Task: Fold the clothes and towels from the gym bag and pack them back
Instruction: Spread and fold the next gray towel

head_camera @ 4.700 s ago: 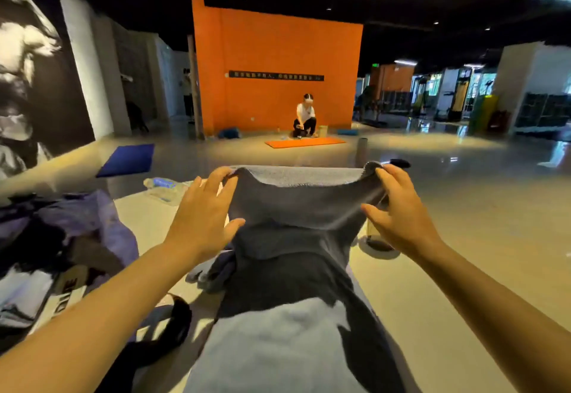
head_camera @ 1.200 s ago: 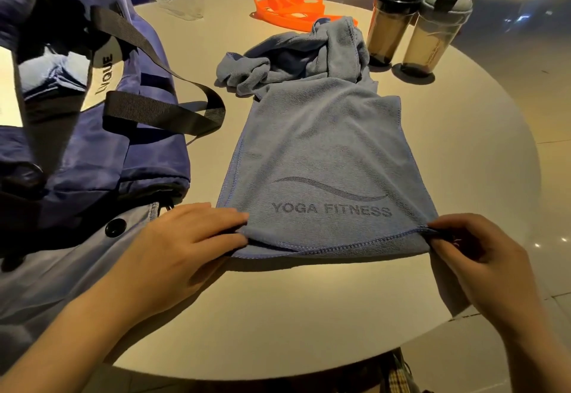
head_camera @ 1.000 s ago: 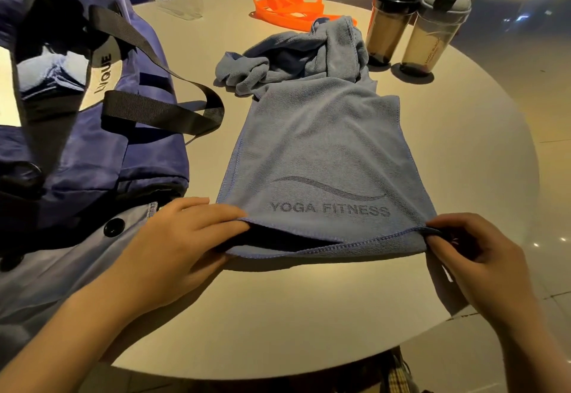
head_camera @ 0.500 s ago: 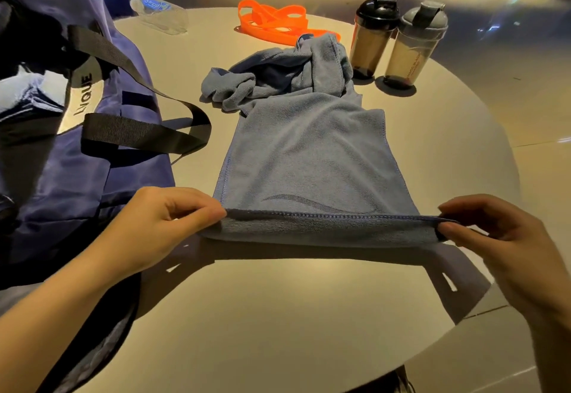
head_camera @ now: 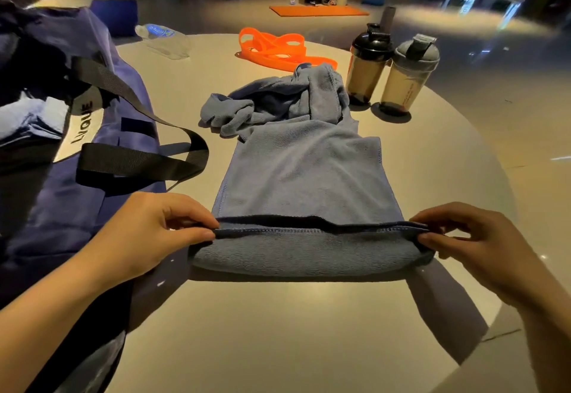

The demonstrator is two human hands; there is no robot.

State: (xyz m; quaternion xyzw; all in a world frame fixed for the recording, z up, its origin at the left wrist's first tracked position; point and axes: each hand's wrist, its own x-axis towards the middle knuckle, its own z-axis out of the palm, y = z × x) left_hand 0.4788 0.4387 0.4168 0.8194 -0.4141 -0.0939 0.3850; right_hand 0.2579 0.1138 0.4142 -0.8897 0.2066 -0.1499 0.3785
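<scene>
Folding step in hand, item: blue towel [head_camera: 304,176], centre of frame, lying lengthwise on the round table [head_camera: 278,331]. Near edge: doubled hem lifted just off the tabletop, left hand [head_camera: 148,238] pinching its left corner between thumb and fingers, right hand [head_camera: 482,247] pinching the right corner likewise; hem stretched taut between them. Middle: flat, smooth panel of towel. Far end: bunched and unfolded, heaped just beside two shaker bottles [head_camera: 392,74] at upper right. Left of frame: navy gym bag [head_camera: 61,176], open, black strap [head_camera: 139,160] draped toward the towel. Upper centre: orange resistance bands [head_camera: 272,49]; upper left: clear water bottle [head_camera: 163,40]. Judgement: early in the task, first fold under way. Next move calls for carrying the pinched hem forward over the flat panel, corners level, and straightening the bunched end first.
</scene>
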